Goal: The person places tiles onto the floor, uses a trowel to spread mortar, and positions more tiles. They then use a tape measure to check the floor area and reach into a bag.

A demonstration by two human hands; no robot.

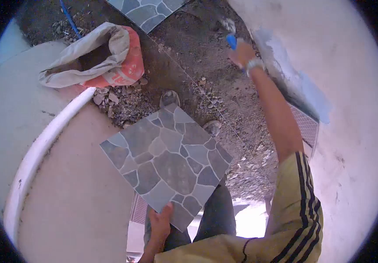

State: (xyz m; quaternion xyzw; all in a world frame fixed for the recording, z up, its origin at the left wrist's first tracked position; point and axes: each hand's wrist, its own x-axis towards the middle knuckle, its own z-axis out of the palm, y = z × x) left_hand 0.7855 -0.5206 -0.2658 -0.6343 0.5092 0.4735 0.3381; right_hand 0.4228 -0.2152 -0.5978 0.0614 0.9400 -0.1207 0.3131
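Observation:
My left hand [160, 223] grips the lower corner edge of a square tile [171, 166] with a grey stone pattern, thumb on its face. The tile is held tilted in front of my legs, over my shoes. My right hand [243, 53] reaches far forward, closed on the blue handle of a trowel [231, 41]; its pale blade is blurred over the dark soil [197, 39]. Another stone-patterned tile [147, 13] lies at the top of the view.
An open red and white sack [132, 57] stands left on gravel [119, 101]. A thin string [184, 72] crosses the soil diagonally. A curved white edging [44, 144] runs along the left; a pale wall [320, 57] stands on the right. Broken chips [254, 175] lie near my legs.

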